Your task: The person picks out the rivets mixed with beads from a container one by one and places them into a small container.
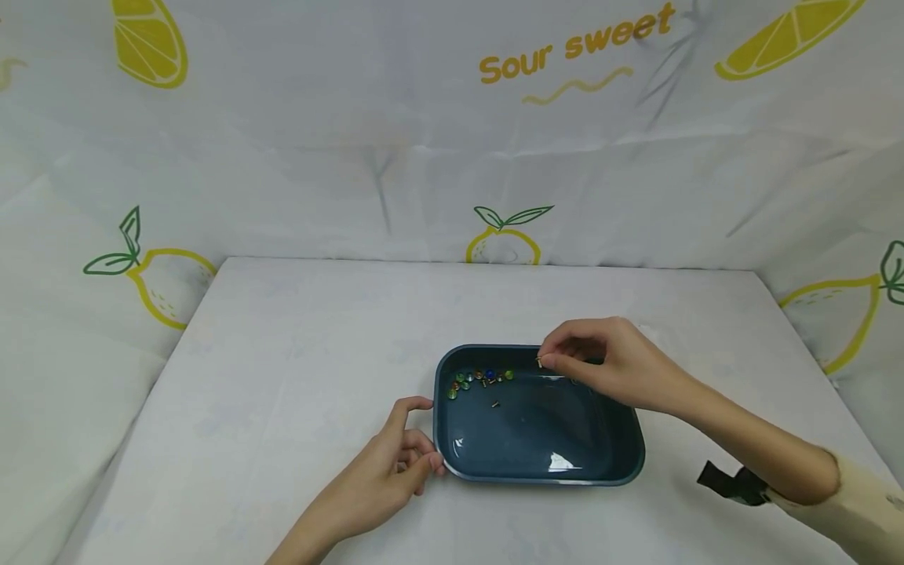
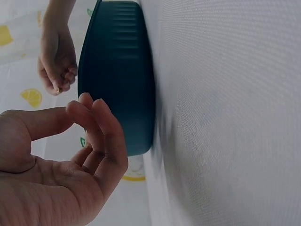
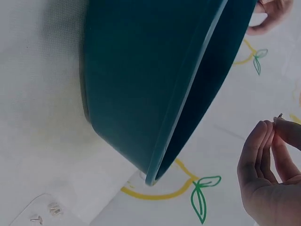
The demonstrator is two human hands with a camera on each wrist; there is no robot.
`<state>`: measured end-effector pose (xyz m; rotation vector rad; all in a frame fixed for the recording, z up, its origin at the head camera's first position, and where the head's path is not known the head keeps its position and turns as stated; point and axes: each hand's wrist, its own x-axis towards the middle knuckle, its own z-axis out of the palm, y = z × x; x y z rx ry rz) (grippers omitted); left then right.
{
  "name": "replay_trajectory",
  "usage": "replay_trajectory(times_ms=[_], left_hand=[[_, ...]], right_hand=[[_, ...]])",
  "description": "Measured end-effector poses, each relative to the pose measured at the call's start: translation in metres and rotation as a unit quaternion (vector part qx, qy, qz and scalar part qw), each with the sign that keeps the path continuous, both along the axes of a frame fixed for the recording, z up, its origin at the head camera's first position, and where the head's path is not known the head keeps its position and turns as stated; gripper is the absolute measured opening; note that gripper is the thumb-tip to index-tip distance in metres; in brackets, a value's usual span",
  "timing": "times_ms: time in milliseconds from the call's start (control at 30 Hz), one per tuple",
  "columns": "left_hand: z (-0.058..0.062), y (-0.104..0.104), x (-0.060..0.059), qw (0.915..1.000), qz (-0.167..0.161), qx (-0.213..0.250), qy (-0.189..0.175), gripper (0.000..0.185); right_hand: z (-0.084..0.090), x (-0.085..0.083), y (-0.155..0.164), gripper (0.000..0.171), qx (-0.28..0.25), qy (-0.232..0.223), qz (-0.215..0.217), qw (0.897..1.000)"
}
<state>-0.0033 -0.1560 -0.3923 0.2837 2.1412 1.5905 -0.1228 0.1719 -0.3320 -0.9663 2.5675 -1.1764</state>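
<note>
A dark teal tray (image 1: 537, 475) stands on the table with several glass marbles (image 1: 453, 394) and a few small brass-coloured screws (image 1: 496, 404) inside, mostly toward its far left corner. Above the tray's far rim my right hand (image 1: 610, 357) pinches one tiny screw (image 3: 278, 117) between thumb and fingertips. My left hand (image 1: 391, 467) is at the tray's near left corner, its fingers loosely bent and touching the outer side by the rim. In the left wrist view those fingertips (image 2: 99, 106) overlap the tray edge, so the exact contact is partly hidden.
A clear, flat piece of plastic (image 3: 47, 200) with small metal pieces (image 3: 36, 219) lies beyond the tray, mostly hidden by my right hand in the head view. White lemon-printed cloth (image 1: 395, 180) rises behind and beside the white table (image 1: 282, 377).
</note>
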Motion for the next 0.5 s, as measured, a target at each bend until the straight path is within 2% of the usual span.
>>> replay_trajectory(times_ms=[233, 500], left_hand=[[0.0, 0.0, 0.0, 1.0, -0.002, -0.002, 0.003, 0.06], [-0.001, 0.0, 0.0, 1.0, -0.002, -0.003, 0.005, 0.06]], right_hand=[[0.005, 0.001, 0.015, 0.016, -0.006, 0.032, -0.032, 0.999], [0.004, 0.002, 0.032, 0.019, -0.007, 0.024, -0.06, 0.998]])
